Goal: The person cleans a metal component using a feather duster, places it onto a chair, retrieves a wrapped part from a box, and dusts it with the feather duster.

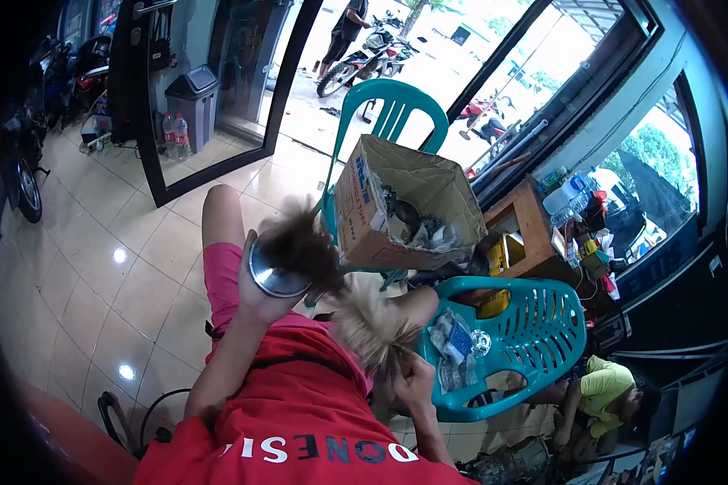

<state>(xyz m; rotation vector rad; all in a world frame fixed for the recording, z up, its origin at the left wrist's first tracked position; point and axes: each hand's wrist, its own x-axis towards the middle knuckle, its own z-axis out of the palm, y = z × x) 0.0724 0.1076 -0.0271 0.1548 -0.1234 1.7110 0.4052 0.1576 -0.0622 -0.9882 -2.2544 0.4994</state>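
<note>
Feather duster (pixel 372 325) is clasped by right grip (pixel 413 381), round metal part (pixel 272 280) by left grip (pixel 255 302).

Daylight is bleaching the doorway (pixel 453 61) white — glare is spotting the floor (pixel 97 291), the dark tuft (pixel 298 242) is blurring, the pale tuft (pixel 372 323) softening — and the lens is bowing lines toward black corners

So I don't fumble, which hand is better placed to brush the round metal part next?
Probably the right hand: it grips the feather duster, while the left hand is occupied holding the round metal part.
</note>
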